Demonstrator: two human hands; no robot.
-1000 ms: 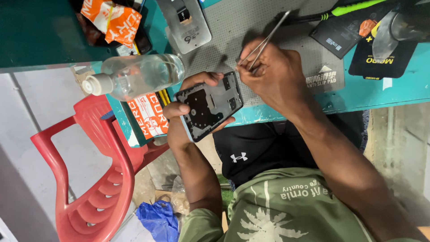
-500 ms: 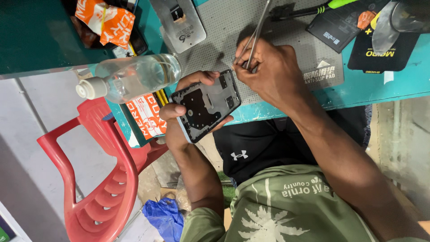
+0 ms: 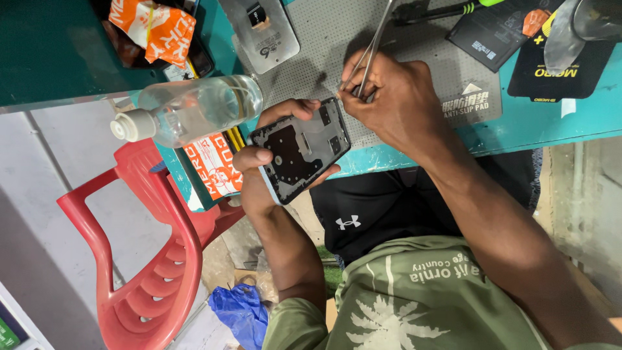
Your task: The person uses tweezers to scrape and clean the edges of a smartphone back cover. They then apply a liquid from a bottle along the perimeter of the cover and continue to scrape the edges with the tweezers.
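My left hand point(image 3: 254, 170) grips an opened phone point(image 3: 299, 150) with its back off, so the dark inner frame and small boards show. The phone is held at the near edge of the teal table point(image 3: 551, 120). My right hand point(image 3: 396, 102) is just right of the phone and pinches thin metal tweezers point(image 3: 374, 44). The tweezers' tips come down at the phone's upper right corner. Their handle end points away from me over the grey anti-slip mat point(image 3: 337, 45).
A clear plastic bottle point(image 3: 194, 107) lies left of the phone above an orange box point(image 3: 214, 168). On the table are a grey back cover point(image 3: 262, 29), an orange packet point(image 3: 155, 26), a green-handled screwdriver point(image 3: 440, 10) and black battery packs point(image 3: 499, 29). A red plastic chair point(image 3: 149, 259) and a blue bag point(image 3: 243, 311) are below left.
My right hand has turned the tweezers more upright and shifted slightly left, bringing the tips to the phone's upper corner. My left hand keeps holding the phone.
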